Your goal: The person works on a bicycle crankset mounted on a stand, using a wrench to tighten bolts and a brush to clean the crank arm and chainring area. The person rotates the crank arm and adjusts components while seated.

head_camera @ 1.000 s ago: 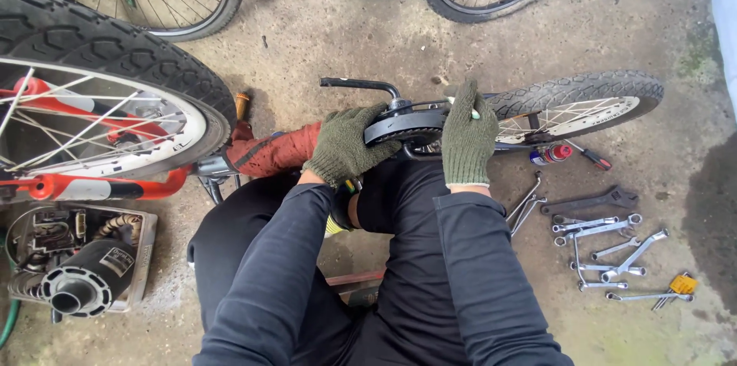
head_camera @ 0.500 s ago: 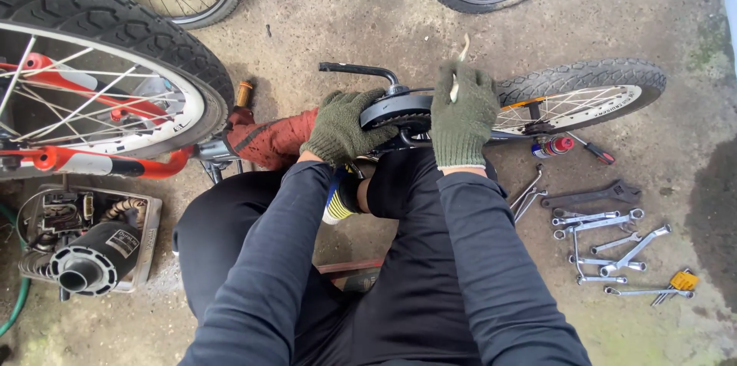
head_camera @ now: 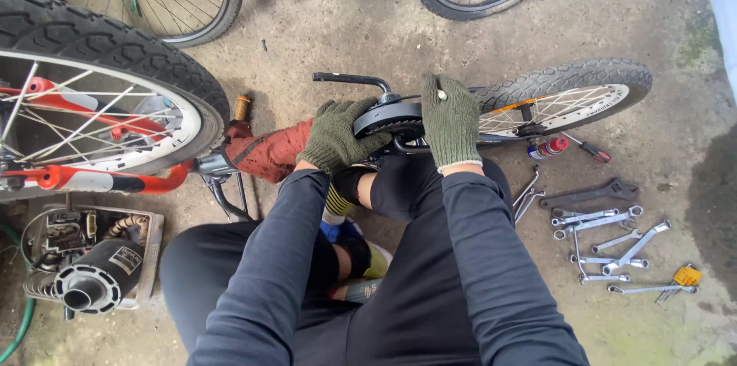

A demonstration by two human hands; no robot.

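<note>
Since the earlier frame both gloved hands have hardly shifted; only the view has crept slightly, so the big tyre at the left sits a little lower. Just above the middle of the frame the left hand (head_camera: 338, 135) curls its fingers over the left rim of the black chain guard (head_camera: 388, 116) of a small bicycle lying on the concrete floor (head_camera: 345, 36). To its right, the right hand (head_camera: 451, 122) lies flat over the guard's other end, fingers pressed down rather than clenched, and something small and pale shows at a fingertip; I cannot tell what it is. A black crank arm (head_camera: 351, 79) juts out to the upper left of the guard, and the small rear wheel (head_camera: 568, 97) stretches off to the right.

As for progress, the guard appears seated over the chainring, so the fitting looks well along, with pressing home or fastening seemingly left. Spanners (head_camera: 614, 247) lie spread at lower right, untouched, and a red-handled screwdriver (head_camera: 564, 148) lies just below the wheel.
</note>
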